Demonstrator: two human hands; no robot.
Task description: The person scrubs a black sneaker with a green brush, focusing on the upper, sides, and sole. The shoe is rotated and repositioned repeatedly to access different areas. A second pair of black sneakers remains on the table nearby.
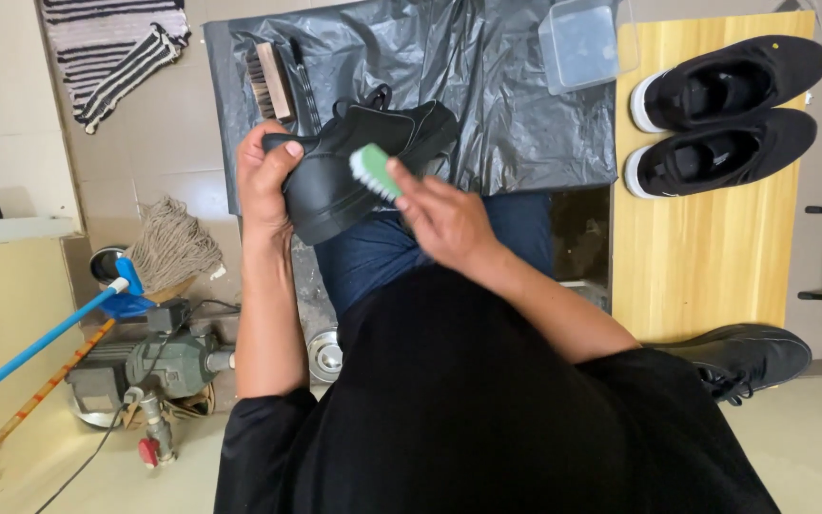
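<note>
- The left hand [264, 181] holds a black leather shoe [359, 167] by its heel end, thumb on one side and fingers wrapped behind, so the shoe hangs above the person's lap, in front of the black plastic sheet [506, 86] on the floor.
- The right hand [444, 214] is closed around a small green brush [373, 171], which it presses on the side of the shoe.
- To do this step well, I think the left hand must keep the shoe firm and turn it little by little, so each part of the leather comes under the brush.
- Short, light strokes look better here than hard ones, because the shoe is held in the air with nothing under it.
- The wrist of the right hand should stay loose, and the brush should lie flat on the leather, not on its edge.
- A wooden brush [268, 81] lies on the sheet just beyond the shoe, and a clear plastic box [582, 43] is further right.
- A pair of black sneakers [725, 114] with white soles stands on a wooden board [706, 266], and another black shoe [749, 357] is on the floor near the person's right side.
- The bristles of the green brush are hard to see: I cannot tell if they carry polish or are wet or dry.
- The sole and the far side of the held shoe are hidden, and the left fingers are behind it.
- The person's body covers most of the lower view.
</note>
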